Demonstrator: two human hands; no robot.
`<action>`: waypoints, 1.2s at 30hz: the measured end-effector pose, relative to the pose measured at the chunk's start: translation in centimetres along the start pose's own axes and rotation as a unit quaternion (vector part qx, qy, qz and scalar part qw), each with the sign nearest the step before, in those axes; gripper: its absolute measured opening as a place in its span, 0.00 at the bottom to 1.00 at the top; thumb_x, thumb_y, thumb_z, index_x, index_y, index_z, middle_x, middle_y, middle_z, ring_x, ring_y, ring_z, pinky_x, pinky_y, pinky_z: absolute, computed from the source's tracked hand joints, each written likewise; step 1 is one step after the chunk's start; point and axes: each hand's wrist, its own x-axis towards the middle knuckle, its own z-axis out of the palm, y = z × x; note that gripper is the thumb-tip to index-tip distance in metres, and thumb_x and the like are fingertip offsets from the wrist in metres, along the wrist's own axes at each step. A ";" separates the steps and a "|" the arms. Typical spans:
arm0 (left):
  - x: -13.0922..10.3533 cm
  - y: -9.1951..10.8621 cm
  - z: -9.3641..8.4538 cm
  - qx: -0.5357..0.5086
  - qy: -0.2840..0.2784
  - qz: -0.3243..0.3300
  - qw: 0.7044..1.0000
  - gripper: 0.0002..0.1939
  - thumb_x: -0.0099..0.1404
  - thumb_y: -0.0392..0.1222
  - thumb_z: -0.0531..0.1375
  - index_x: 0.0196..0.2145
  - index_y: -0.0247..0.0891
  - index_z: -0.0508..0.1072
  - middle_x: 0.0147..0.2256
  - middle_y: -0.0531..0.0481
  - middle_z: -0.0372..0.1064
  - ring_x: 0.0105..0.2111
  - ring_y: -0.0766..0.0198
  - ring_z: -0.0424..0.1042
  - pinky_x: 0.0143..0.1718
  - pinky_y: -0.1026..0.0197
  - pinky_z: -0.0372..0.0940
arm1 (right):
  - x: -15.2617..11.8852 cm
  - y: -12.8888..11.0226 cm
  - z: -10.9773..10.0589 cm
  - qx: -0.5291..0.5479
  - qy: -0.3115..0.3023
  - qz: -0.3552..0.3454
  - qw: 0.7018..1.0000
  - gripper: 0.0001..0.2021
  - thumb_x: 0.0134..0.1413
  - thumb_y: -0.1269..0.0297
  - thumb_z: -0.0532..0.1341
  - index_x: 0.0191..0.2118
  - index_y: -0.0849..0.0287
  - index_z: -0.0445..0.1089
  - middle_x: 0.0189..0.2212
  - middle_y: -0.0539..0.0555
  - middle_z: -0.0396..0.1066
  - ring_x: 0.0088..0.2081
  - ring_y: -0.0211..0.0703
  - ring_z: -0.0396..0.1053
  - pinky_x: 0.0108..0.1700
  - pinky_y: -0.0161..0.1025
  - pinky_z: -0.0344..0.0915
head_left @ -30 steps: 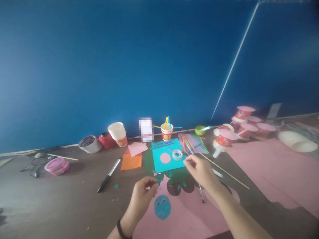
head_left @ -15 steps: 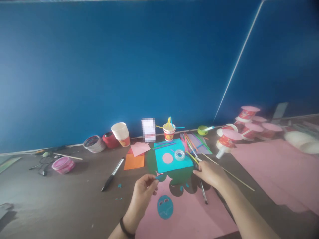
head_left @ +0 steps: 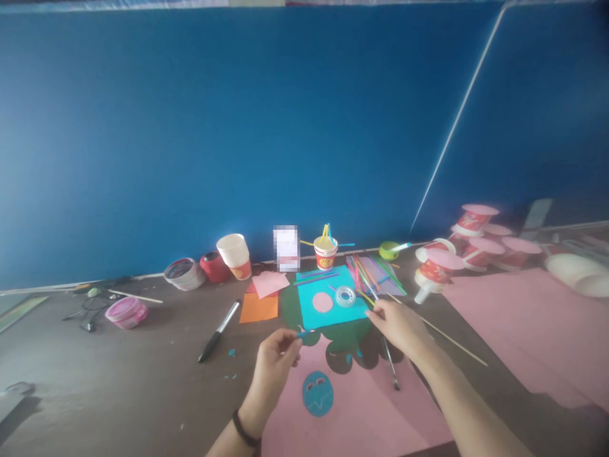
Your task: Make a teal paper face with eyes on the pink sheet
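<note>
My left hand [head_left: 276, 365] pinches a small blue paper piece [head_left: 305, 333] between thumb and fingertips, above the pink sheet's scalloped edge. A blue paper oval [head_left: 318, 393] with two cut holes and a zigzag line lies below it on the pink sheet [head_left: 361, 419]. My right hand [head_left: 399, 324] is closed at the near end of the coloured strips [head_left: 364, 273]; what its fingers hold is hidden. Under that hand lies a thin dark-tipped tool [head_left: 391, 365]. A clear tape roll [head_left: 345, 296] and a pink paper circle [head_left: 322, 303] rest on the blue sheet [head_left: 311, 317].
Left are a black marker [head_left: 219, 330], orange paper [head_left: 259, 308], a pink tub [head_left: 126, 312] and a white cup [head_left: 234, 254]. A red cup [head_left: 326, 259] with strips stands behind. Right are a wooden stick [head_left: 457, 343] and pink-topped cups [head_left: 440, 266].
My right hand has shifted slightly up and left among the strips. The blue paper piece in my left hand has turned and looks thinner. The view has shifted a little.
</note>
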 end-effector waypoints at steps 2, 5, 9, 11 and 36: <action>0.0 -0.1 0.0 -0.003 0.001 -0.001 1.000 0.10 0.51 0.45 0.61 0.24 0.36 0.68 0.18 0.55 0.63 0.17 0.70 0.62 0.15 0.70 0.55 | -0.1 -0.3 0.0 0.012 0.008 -0.013 1.000 0.12 0.55 0.57 0.54 0.26 0.55 0.68 0.22 0.50 0.71 0.26 0.42 0.69 0.24 0.34 0.49; 0.1 -0.5 -0.1 0.003 0.001 -0.001 1.000 0.09 0.52 0.45 0.61 0.25 0.36 0.69 0.18 0.55 0.63 0.17 0.70 0.62 0.15 0.70 0.55 | -0.3 -0.7 -0.1 0.028 0.017 -0.026 0.999 0.11 0.55 0.58 0.53 0.30 0.54 0.70 0.22 0.50 0.71 0.27 0.43 0.69 0.25 0.33 0.51; 0.5 -1.1 -0.3 0.012 -0.005 0.003 1.000 0.09 0.53 0.44 0.60 0.25 0.35 0.68 0.18 0.55 0.62 0.17 0.70 0.61 0.17 0.69 0.56 | -0.9 -2.2 -0.3 0.068 0.014 -0.084 0.994 0.15 0.56 0.64 0.51 0.47 0.49 0.67 0.21 0.47 0.70 0.24 0.40 0.68 0.25 0.33 0.53; 0.9 -1.1 -0.8 0.015 0.008 0.019 1.000 0.09 0.54 0.45 0.60 0.26 0.35 0.69 0.19 0.54 0.64 0.18 0.69 0.62 0.19 0.68 0.59 | -1.2 -3.2 -0.2 0.080 0.011 -0.124 0.989 0.21 0.54 0.67 0.50 0.54 0.48 0.62 0.19 0.47 0.67 0.21 0.40 0.66 0.23 0.33 0.51; 2.0 2.0 -3.3 -0.068 0.016 0.024 0.997 0.12 0.52 0.46 0.64 0.26 0.36 0.68 0.34 0.51 0.70 0.17 0.76 0.55 0.16 0.70 0.50 | -0.8 0.1 -0.8 -0.044 -0.085 -0.024 0.995 0.08 0.49 0.59 0.58 0.33 0.57 0.68 0.27 0.55 0.73 0.29 0.49 0.71 0.25 0.36 0.52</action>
